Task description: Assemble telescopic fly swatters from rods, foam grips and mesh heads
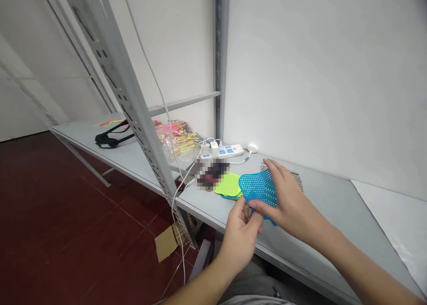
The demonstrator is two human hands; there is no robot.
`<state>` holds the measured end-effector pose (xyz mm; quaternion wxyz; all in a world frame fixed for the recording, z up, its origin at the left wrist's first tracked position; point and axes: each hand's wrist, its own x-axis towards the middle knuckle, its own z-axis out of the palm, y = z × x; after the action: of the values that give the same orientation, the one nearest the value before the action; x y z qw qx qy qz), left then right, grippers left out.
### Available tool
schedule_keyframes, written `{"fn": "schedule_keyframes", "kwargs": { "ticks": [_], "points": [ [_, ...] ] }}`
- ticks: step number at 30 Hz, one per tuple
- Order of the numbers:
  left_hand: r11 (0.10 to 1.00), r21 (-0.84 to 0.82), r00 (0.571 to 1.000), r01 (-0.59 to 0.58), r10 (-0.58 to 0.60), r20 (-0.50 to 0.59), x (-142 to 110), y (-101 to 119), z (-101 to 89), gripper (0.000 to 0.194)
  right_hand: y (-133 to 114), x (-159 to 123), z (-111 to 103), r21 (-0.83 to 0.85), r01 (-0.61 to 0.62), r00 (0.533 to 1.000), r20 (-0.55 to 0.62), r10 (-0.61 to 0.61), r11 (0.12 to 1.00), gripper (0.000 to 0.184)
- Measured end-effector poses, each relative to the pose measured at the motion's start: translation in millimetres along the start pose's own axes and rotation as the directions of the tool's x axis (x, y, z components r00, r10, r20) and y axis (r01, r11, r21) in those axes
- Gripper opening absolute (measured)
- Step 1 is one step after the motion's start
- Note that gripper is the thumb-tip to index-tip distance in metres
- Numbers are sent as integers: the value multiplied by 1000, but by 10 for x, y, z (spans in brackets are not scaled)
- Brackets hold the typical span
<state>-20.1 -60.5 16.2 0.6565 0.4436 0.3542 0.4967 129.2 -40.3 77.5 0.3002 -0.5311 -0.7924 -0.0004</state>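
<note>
A blue pad full of small round holes, rounded at its visible end, is held up over the table. My right hand is closed around its right side, thumb in front and fingers behind. At the lower edge, the fingers of my left hand are pinched together against the pad; the fingertips are partly hidden. Just left of it lies a small stack of similar pads, topped by a yellow-green pad. Behind my right hand, a striped item shows only in part.
A white power strip with plugged-in chargers stands at the back beside a pixelated item. A metal shelf post and a hanging white cable are on the left. Farther left are bagged colourful cords and a black strapped object.
</note>
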Motion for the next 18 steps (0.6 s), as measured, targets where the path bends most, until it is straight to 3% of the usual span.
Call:
{"fn": "schedule_keyframes", "kwargs": {
  "ticks": [4,7,11,14,18],
  "points": [
    [994,-76,992,75,-82,-95,23,-113,-64,28,-37,185,362,54,-92,986,147,83,994,99],
    [974,-175,981,144,-164,-104,30,-111,-121,32,-19,369,549,45,-89,982,171,80,995,101],
    [924,-325,966,203,-243,-89,94,-128,-238,39,12,656,740,35,-23,958,285,12,999,102],
    [869,-451,951,206,-285,-115,167,-176,-313,32,67,864,924,78,46,913,402,-73,996,108],
    [783,-580,909,225,-383,-164,248,-192,-345,23,196,1043,1193,131,145,863,468,-191,981,112]
  ]
}}
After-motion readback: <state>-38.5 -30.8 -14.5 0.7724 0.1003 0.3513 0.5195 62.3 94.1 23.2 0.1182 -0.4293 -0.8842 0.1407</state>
